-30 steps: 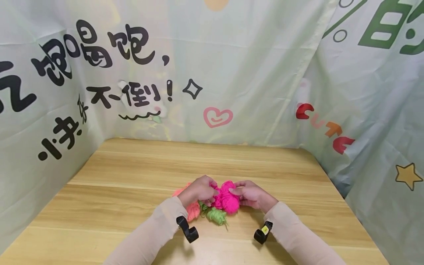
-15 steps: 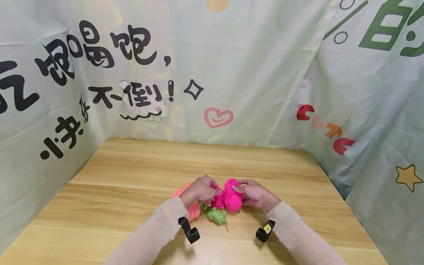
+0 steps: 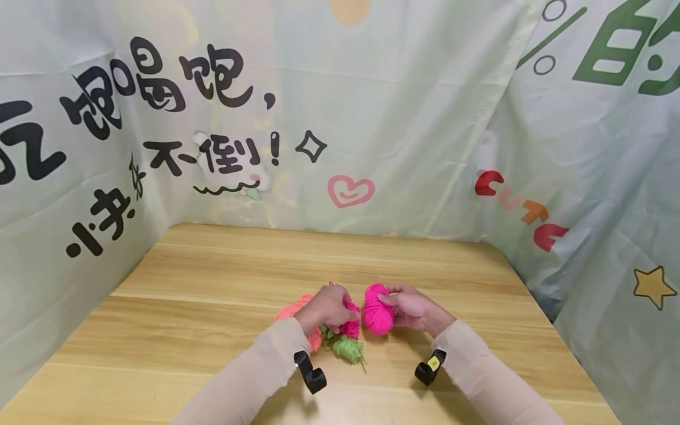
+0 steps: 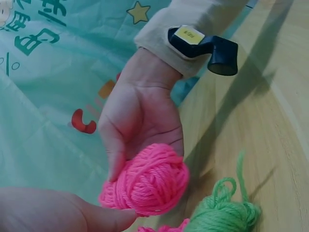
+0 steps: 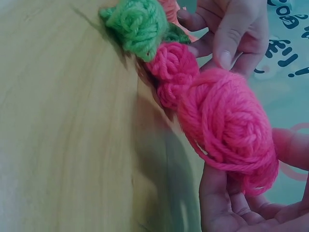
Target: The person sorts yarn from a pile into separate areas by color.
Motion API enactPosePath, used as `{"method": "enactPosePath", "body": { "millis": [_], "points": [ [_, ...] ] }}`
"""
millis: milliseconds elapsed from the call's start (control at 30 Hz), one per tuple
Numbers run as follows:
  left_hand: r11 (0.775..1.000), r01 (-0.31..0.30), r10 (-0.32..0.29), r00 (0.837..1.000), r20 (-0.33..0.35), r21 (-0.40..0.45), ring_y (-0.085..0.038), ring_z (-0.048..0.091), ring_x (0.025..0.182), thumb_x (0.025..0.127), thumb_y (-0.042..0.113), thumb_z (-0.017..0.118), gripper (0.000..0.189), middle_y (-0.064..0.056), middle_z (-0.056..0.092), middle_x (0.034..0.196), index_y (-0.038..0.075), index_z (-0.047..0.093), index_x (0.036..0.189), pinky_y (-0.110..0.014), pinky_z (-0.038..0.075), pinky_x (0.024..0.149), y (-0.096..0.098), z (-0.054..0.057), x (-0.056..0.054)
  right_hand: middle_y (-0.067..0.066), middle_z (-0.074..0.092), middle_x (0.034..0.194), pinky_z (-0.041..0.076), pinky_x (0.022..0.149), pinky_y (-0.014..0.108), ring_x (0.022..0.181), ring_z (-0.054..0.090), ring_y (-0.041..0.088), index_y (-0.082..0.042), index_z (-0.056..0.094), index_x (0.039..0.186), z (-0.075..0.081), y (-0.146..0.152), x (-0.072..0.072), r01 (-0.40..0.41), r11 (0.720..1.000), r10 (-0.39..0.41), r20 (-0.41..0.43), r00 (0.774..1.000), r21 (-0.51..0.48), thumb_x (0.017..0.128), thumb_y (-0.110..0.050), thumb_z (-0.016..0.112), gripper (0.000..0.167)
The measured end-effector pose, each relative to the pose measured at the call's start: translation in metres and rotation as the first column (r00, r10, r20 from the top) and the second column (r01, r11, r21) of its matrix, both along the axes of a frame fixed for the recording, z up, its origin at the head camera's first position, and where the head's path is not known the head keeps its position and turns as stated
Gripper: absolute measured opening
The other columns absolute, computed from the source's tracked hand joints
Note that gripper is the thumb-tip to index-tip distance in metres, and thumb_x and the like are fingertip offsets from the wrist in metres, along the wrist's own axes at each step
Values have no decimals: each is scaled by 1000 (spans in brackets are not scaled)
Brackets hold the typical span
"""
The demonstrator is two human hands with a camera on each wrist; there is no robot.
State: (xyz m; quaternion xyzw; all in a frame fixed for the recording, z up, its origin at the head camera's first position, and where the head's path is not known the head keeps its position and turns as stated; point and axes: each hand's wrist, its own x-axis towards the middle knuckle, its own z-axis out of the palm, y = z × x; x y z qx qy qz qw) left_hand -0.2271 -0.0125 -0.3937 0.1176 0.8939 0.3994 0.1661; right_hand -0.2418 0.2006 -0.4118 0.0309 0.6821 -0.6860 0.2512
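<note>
My right hand [image 3: 411, 307] grips a bright pink yarn skein [image 3: 378, 310], thumb on the near side and fingers behind it. In the right wrist view this skein [image 5: 231, 128] is held over the table. My left hand [image 3: 328, 308] holds a second, deeper pink yarn bundle [image 3: 350, 329] just to its left, with yarn showing between thumb and fingers. A light green yarn bundle [image 3: 347, 349] lies in front of that bundle, with darker green yarn [image 3: 326, 333] beside it. Coral yarn [image 3: 294, 307] sits under and left of my left wrist, partly hidden.
The wooden table [image 3: 212, 260] carries the yarn pile near its middle. Printed cloth [image 3: 414, 147] surrounds it at the back and sides. A black wrist camera [image 3: 310, 373] hangs below each sleeve, above the tabletop.
My right hand has drawn the bright pink skein slightly right and away from the deeper pink bundle, opening a gap. The left hand has stayed nearly in place; green and coral yarn have not moved.
</note>
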Motion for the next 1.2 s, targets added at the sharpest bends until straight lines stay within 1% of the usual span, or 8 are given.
{"method": "enactPosePath", "body": {
  "millis": [133, 267, 400, 500, 633, 733, 967, 1200],
  "points": [
    [999, 15, -16, 999, -29, -47, -19, 59, 49, 84, 15, 78, 27, -8, 58, 73, -3, 63, 97, -32, 53, 49, 2, 1, 1, 10, 59, 93, 52, 69, 35, 79, 59, 19, 0, 42, 119, 3, 2, -2, -10, 1000, 10, -2, 1000, -6, 95, -11, 59, 31],
    [996, 29, -34, 997, -63, -83, -14, 55, 46, 81, 13, 80, 28, -8, 58, 66, -3, 62, 94, -31, 50, 48, 5, 1, 1, 9, 59, 92, 52, 68, 33, 76, 59, 18, 0, 43, 119, 7, 3, -3, -13, 1000, 13, 2, 1000, -19, 95, -11, 59, 30],
    [993, 31, -43, 993, -109, -115, -15, 54, 55, 77, 14, 83, 33, -7, 57, 71, -4, 62, 97, -29, 48, 50, 7, -3, -1, 9, 58, 90, 53, 65, 31, 73, 59, 17, 1, 43, 121, 10, 5, -6, 0, 1000, 0, 4, 1000, -13, 96, -10, 58, 32],
    [990, 30, -50, 989, -140, -139, -17, 53, 62, 75, 15, 84, 33, -7, 56, 75, -3, 63, 94, -29, 48, 52, 8, -8, -2, 9, 57, 90, 52, 64, 30, 71, 58, 16, 2, 41, 123, 10, 7, -7, 16, 1000, -16, 1, 1000, 2, 96, -10, 58, 34],
    [986, 28, -55, 985, -164, -165, -16, 53, 60, 74, 14, 84, 28, -5, 55, 71, 2, 60, 83, -28, 47, 50, 10, -12, -3, 9, 56, 93, 53, 66, 31, 73, 58, 17, 3, 38, 129, 13, 9, -9, 28, 999, -28, -6, 1000, 19, 96, -11, 58, 41],
    [982, 27, -62, 981, -182, -188, -16, 52, 60, 73, 14, 84, 27, -4, 55, 69, 5, 59, 78, -27, 46, 49, 11, -13, -3, 10, 55, 94, 53, 67, 32, 75, 57, 18, 3, 37, 130, 15, 11, -10, 32, 999, -32, -7, 999, 32, 96, -12, 58, 42],
    [974, 33, -75, 980, -182, -224, -18, 52, 67, 74, 16, 84, 26, -4, 55, 74, 4, 63, 84, -27, 46, 54, 13, -12, -4, 7, 49, 88, 49, 63, 29, 70, 50, 15, 2, 40, 124, 20, 19, -16, 51, 995, -49, -26, 998, 82, 97, -13, 56, 35],
    [970, 46, -88, 981, -170, -238, -18, 53, 71, 74, 14, 84, 29, -5, 58, 82, 3, 67, 93, -28, 48, 57, 17, -13, -3, 6, 51, 86, 48, 62, 28, 68, 51, 14, 0, 40, 122, 24, 29, -20, 62, 995, -59, -43, 997, 81, 97, -13, 56, 32]
  ]
}}
